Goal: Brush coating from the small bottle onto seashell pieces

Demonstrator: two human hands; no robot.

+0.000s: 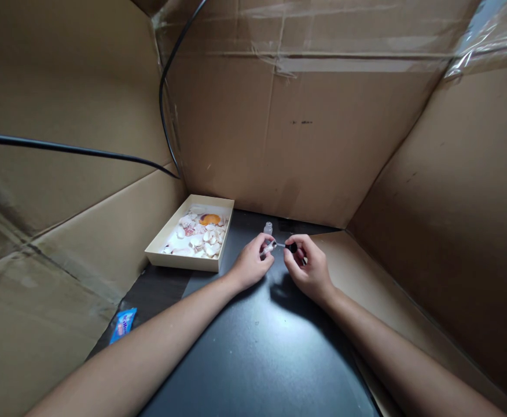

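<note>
Between the fingertips of my left hand (252, 262) is a small clear glass vial (269, 248), tilted with its mouth up to the right. My right hand (309, 265) pinches a black cap (293, 247). From the cap a thin pale stem (280, 245) points left and reaches the vial's mouth; I cannot tell whether its tip is inside. A second small clear bottle (268, 227) stands upright just behind my left fingertips, partly hidden by them. Both hands are held over the dark tabletop (253, 353).
A shallow cream box (193, 263) of seashells (210, 236) sits left of my left hand. A blue packet (124, 324) lies near my left forearm. Cardboard walls (271, 133) close in the back and sides. A black cable (75, 150) runs along the left.
</note>
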